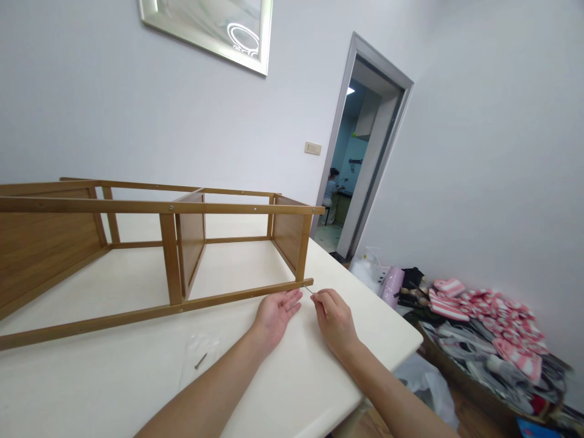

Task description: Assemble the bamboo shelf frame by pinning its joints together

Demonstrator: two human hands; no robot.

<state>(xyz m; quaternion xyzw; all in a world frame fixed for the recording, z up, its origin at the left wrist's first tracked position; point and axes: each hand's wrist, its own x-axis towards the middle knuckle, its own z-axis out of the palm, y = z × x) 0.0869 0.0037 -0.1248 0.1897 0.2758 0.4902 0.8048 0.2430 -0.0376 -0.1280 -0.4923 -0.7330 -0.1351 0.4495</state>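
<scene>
The brown wooden frame [171, 258], fitted with three panels [287, 234], lies on its side, beyond and leftward of the left hand [276, 313]; a thin metal rod [309, 291], pinched in the right hand [335, 322], slants up to the end of the frame's near lower rail [246, 295]; its seating is unclear.

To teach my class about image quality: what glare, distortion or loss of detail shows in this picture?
Head view: framed picture with bright glare low right, probably reflected light; head view: door frame leaning, likely camera tilt; head view: transparent bag nearly lost against the pale table; head view: thin rod in the right hand too fine to identify.
</scene>
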